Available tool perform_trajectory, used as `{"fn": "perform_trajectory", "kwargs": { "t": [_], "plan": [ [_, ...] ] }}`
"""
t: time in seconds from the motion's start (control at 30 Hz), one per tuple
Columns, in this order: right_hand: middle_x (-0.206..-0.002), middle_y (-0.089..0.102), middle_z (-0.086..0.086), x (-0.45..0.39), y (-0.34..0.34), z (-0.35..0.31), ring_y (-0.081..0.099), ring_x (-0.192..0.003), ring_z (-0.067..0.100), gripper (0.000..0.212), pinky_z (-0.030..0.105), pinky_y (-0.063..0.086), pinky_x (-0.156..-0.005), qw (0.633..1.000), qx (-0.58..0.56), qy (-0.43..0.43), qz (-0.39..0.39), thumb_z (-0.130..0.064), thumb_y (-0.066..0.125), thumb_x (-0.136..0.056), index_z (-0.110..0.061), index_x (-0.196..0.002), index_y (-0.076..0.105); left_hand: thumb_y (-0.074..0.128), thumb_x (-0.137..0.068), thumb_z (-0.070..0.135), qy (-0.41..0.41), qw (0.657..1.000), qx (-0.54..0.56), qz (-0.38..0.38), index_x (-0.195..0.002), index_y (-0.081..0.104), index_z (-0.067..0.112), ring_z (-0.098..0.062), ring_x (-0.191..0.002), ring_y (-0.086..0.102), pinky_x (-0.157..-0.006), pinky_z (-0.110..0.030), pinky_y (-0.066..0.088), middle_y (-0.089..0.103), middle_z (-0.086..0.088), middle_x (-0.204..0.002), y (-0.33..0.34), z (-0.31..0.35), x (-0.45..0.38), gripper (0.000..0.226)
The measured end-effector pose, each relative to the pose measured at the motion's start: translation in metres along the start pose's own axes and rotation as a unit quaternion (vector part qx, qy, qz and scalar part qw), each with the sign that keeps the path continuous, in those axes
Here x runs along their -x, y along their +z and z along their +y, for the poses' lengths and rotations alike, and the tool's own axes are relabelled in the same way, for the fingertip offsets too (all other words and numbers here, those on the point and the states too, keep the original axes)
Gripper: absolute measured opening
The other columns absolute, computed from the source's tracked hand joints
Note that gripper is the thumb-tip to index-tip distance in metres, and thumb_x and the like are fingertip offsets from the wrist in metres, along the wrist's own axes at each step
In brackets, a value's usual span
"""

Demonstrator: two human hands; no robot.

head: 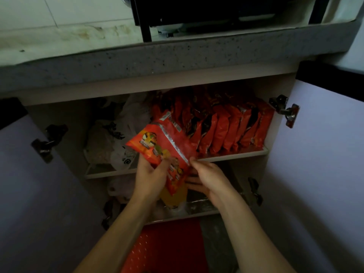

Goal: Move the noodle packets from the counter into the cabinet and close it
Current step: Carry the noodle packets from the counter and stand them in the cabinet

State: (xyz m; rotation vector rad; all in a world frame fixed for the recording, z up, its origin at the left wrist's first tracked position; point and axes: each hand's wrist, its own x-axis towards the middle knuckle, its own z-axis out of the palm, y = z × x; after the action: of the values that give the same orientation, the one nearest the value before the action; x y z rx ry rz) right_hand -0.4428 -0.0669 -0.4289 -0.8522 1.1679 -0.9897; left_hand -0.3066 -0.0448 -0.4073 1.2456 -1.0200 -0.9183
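Two red noodle packets (167,146) are held together in front of the open cabinet, tilted toward the upper shelf (236,155). My left hand (151,174) grips their lower left side. My right hand (208,178) pinches the right edge and supports them from below. A row of several red noodle packets (228,131) stands upright on the right part of that shelf. Both cabinet doors, the left door (39,194) and the right door (319,164), are swung wide open.
White plastic bags (116,140) fill the left of the upper shelf. A yellow bag (173,200) and other items lie on the lower shelf. A red perforated object (169,245) sits below. The grey stone counter edge (157,56) overhangs the cabinet, with a black rack (206,10) on top.
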Motion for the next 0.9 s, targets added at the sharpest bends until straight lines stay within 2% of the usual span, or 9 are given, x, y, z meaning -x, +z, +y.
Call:
{"fn": "perform_trajectory", "kwargs": {
  "t": [0.1,0.23,0.3,0.43,0.53,0.63,0.7,0.8,0.9],
  "plan": [
    [-0.112,0.066,0.003,0.000,-0.007,-0.003,0.069,-0.099,0.020,0.022,0.040,0.057,-0.090,0.999,-0.009,-0.021,0.026,-0.037,0.060,-0.096,-0.022,-0.112,0.060,0.060,-0.094,0.015,0.082,0.993,-0.087,0.025,-0.139,0.040,0.024,-0.003,-0.102,0.058,-0.086,-0.022,0.048,0.060,0.013,-0.115,-0.002,0.007,-0.021,0.050],
    [-0.107,0.069,0.003,0.000,-0.015,-0.005,0.069,-0.096,0.019,0.011,0.039,0.057,-0.089,0.998,0.016,-0.034,0.049,-0.031,0.059,-0.097,-0.023,-0.103,0.062,0.055,-0.095,0.011,0.126,0.967,-0.221,0.008,-0.150,0.025,0.020,-0.009,-0.108,0.053,-0.084,-0.021,0.042,0.055,0.003,-0.123,0.009,-0.002,-0.062,0.063],
    [-0.105,0.070,0.003,0.000,-0.017,-0.004,0.069,-0.095,0.018,0.006,0.038,0.057,-0.087,0.997,0.028,-0.039,0.053,-0.029,0.057,-0.098,-0.025,-0.101,0.061,0.055,-0.095,0.011,0.126,0.958,-0.257,-0.006,-0.151,0.021,0.018,-0.020,-0.114,0.057,-0.085,-0.020,0.040,0.057,-0.006,-0.129,0.021,-0.009,-0.081,0.066],
    [-0.103,0.071,0.003,0.000,-0.024,-0.007,0.069,-0.093,0.016,0.010,0.034,0.057,-0.083,0.996,0.037,-0.048,0.067,-0.026,0.055,-0.100,-0.030,-0.092,0.059,0.058,-0.095,0.019,0.091,0.948,-0.295,-0.082,-0.155,0.007,0.017,-0.033,-0.120,0.056,-0.088,-0.024,0.042,0.057,-0.017,-0.133,0.047,-0.025,-0.106,0.079],
    [-0.098,0.072,0.002,0.000,-0.033,-0.008,0.070,-0.091,0.016,0.012,0.033,0.057,-0.083,0.995,0.034,-0.050,0.075,-0.025,0.053,-0.100,-0.029,-0.091,0.060,0.066,-0.090,0.015,0.059,0.948,-0.270,-0.160,-0.154,0.011,0.021,-0.023,-0.134,0.045,-0.106,-0.024,0.034,0.046,-0.010,-0.146,0.054,-0.031,-0.115,0.084],
    [-0.095,0.073,0.001,-0.004,-0.041,-0.008,0.071,-0.089,0.016,0.012,0.033,0.057,-0.081,0.994,0.037,-0.056,0.084,-0.023,0.053,-0.100,-0.028,-0.093,0.062,0.072,-0.085,0.012,0.000,0.926,-0.311,-0.213,-0.155,0.005,0.020,-0.019,-0.138,0.038,-0.107,-0.022,0.029,0.038,-0.006,-0.152,0.052,-0.027,-0.126,0.097],
    [-0.094,0.073,0.001,-0.004,-0.045,-0.007,0.071,-0.088,0.016,0.013,0.034,0.057,-0.082,0.993,0.041,-0.062,0.088,-0.022,0.054,-0.099,-0.029,-0.091,0.062,0.075,-0.083,0.014,-0.024,0.911,-0.344,-0.225,-0.155,0.000,0.018,-0.018,-0.140,0.035,-0.103,-0.019,0.026,0.034,-0.005,-0.154,0.051,-0.025,-0.134,0.104],
    [-0.092,0.073,0.000,-0.005,-0.049,-0.009,0.071,-0.086,0.016,0.013,0.037,0.058,-0.085,0.992,0.045,-0.072,0.094,-0.020,0.056,-0.098,-0.029,-0.091,0.063,0.075,-0.083,0.012,-0.032,0.916,-0.337,-0.215,-0.155,-0.001,0.016,-0.012,-0.135,0.037,-0.101,-0.015,0.026,0.038,0.002,-0.147,0.058,-0.026,-0.140,0.105],
    [-0.091,0.074,0.000,-0.007,-0.049,-0.011,0.072,-0.085,0.015,0.012,0.036,0.059,-0.085,0.992,0.039,-0.073,0.098,-0.019,0.058,-0.097,-0.028,-0.092,0.064,0.078,-0.079,0.014,-0.036,0.940,-0.283,-0.187,-0.155,0.004,0.020,-0.017,-0.133,0.044,-0.114,-0.034,0.034,0.041,-0.003,-0.149,0.062,-0.036,-0.145,0.106]
  ]
}}
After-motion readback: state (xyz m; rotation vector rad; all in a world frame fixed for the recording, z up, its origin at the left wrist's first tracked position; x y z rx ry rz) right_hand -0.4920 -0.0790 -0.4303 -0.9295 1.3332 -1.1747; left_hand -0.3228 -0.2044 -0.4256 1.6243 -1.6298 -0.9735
